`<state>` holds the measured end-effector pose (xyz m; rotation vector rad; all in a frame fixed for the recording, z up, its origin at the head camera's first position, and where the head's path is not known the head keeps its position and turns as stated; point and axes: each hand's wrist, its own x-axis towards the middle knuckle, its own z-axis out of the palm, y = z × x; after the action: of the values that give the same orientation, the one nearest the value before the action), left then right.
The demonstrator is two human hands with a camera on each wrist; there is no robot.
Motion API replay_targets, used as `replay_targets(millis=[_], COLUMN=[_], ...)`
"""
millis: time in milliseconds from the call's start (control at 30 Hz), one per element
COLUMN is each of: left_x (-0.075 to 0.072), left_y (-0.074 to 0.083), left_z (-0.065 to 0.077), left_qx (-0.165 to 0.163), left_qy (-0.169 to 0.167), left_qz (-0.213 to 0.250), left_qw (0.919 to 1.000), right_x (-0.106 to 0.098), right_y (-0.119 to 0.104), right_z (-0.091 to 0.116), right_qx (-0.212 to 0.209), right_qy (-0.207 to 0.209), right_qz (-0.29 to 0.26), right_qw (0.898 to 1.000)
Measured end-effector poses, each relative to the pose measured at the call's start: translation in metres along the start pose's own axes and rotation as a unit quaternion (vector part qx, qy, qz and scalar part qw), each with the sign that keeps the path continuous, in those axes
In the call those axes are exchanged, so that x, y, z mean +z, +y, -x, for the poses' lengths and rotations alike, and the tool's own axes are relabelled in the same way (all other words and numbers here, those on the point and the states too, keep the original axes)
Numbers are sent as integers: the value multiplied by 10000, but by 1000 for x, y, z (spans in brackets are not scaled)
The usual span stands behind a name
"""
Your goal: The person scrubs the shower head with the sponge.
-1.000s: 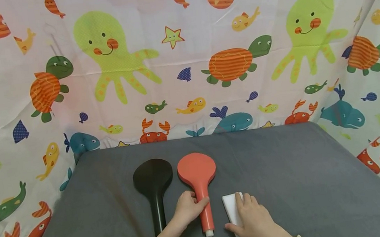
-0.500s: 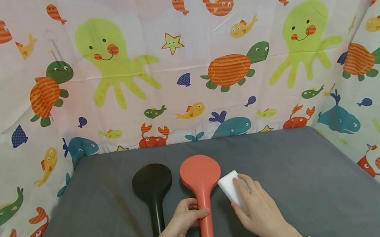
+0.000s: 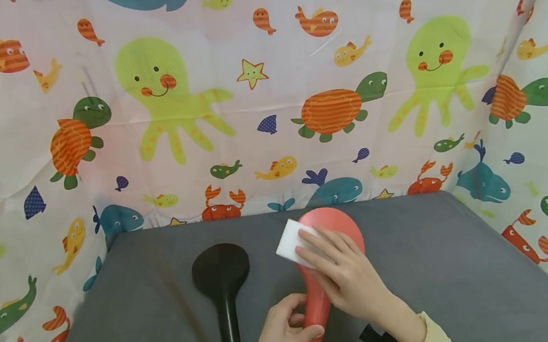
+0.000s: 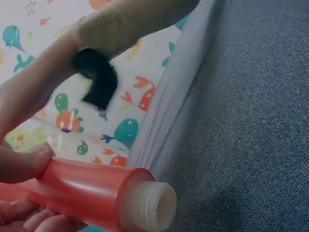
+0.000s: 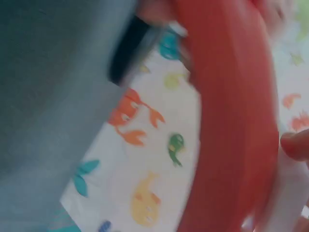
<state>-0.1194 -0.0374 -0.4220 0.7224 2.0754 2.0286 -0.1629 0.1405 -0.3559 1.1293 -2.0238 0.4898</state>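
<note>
My left hand [image 3: 286, 334] grips the handle of a red shower head [image 3: 349, 227], which tilts with its round head toward the upper right. In the left wrist view, the white threaded end [image 4: 157, 208] of its handle sticks out past the fingers. My right hand [image 3: 353, 280] holds a white sponge [image 3: 288, 241] against the round head, and covers part of it. The right wrist view is blurred; the red handle [image 5: 231, 111] crosses it, with the sponge [image 5: 289, 195] at its edge. Left of the hands, a black shower head [image 3: 220, 271] lies on the grey cloth.
A grey cloth [image 3: 143, 313] covers the table. Behind it and at both sides hangs a white curtain [image 3: 249, 123] printed with sea animals. A black strap [image 3: 378, 341] shows by the right wrist.
The left hand has raised and tilted the red shower head to the right. The right hand has lifted the sponge from the table and brought it up and left onto the shower head.
</note>
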Motion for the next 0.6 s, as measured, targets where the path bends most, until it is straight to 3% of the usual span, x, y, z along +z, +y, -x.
replay_targets(millis=[200,300,433,533,600], left_x=[2,2,1,2,2], left_y=[5,6,5,4,3], left_z=[1,1,2,1,1], left_qx=[-52,55,399,550,609], left_qy=[-199,-182,-5,165,204], left_qz=[-58,-189,-445,-455,-455], left_qw=[9998,9996,9982,9973,9969], right_x=[-20,-23,-15,-5,-1], right_y=[24,25,9,-6,-12], right_z=[-12,-10,-1,7,10], right_qx=[1208,1360,563,-351,-748], right_qy=[524,720,705,425,183], right_qz=[207,258,182,145,143], right_qw=[9911,9878,9958,9984,9969])
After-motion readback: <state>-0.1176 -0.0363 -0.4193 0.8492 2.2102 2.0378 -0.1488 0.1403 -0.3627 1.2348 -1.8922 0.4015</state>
